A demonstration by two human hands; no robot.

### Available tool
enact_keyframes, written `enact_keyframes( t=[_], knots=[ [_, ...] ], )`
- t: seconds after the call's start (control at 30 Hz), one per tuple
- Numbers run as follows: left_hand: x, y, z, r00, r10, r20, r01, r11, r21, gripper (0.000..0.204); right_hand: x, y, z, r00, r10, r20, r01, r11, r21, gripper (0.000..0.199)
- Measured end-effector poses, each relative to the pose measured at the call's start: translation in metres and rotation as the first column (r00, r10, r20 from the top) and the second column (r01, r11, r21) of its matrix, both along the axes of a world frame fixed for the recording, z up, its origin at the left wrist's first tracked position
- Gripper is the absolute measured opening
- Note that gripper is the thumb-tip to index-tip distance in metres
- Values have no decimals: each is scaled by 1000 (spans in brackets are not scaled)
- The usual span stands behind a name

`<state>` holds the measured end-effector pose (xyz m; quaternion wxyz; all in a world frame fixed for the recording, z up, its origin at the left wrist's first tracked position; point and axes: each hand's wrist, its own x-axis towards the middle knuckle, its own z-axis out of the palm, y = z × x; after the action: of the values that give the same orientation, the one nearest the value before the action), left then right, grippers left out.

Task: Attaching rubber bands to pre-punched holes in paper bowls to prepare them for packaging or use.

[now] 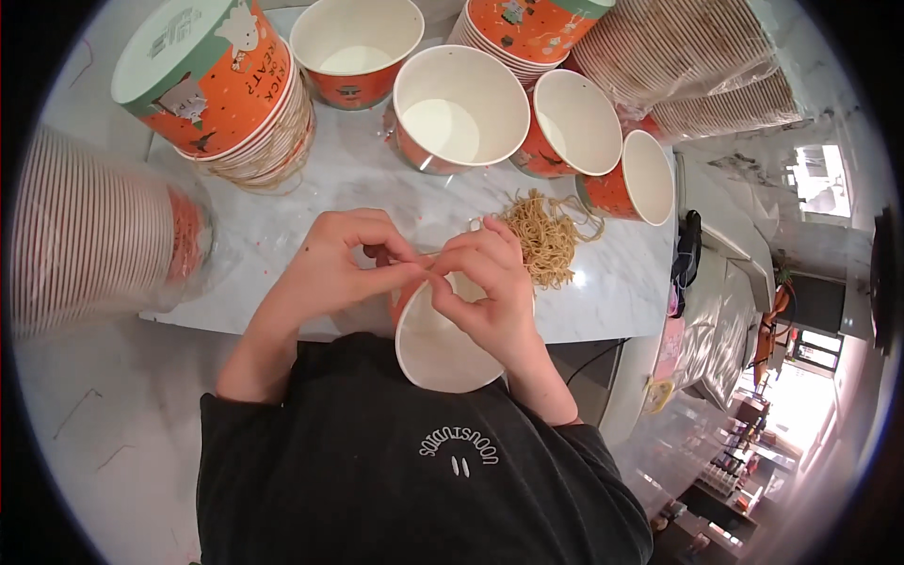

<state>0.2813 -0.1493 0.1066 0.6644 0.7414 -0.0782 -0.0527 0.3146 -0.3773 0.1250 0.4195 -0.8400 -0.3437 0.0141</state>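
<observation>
A white-lined paper bucket (441, 350) with an orange outside is tilted against my body at the table's front edge, its mouth turned up toward me. At its far rim, my left hand (350, 262) is closed in a pinch. My right hand (488, 292) pinches from the other side, its fingertips touching or nearly touching the left ones. Between them shows a bit of thin tan cord (428, 254); my fingers hide most of it. A loose heap of tan cords (548, 240) lies just beyond my right hand.
Separate open paper buckets (461, 104) stand in a row across the back. At the far left is an upside-down stack of orange buckets (212, 85) with cords hanging. Plastic-wrapped bucket stacks lie at left (104, 231) and back right (687, 66). The marble-patterned table (603, 301) ends near my body.
</observation>
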Motion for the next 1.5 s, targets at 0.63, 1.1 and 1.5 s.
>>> enact_keyframes(
  t=[0.63,1.1,1.5],
  knots=[
    [18,-12,51,956,-74,283,36,990,138,20,8,9,8,1000,-5,7,4,997,80,20],
    [14,-9,36,718,22,696,-188,969,163,25,6,19,-1,982,-73,173,67,997,40,15],
    [9,-11,37,843,-17,538,-23,997,68,23,20,-9,24,664,519,-539,298,478,826,72]
  ],
)
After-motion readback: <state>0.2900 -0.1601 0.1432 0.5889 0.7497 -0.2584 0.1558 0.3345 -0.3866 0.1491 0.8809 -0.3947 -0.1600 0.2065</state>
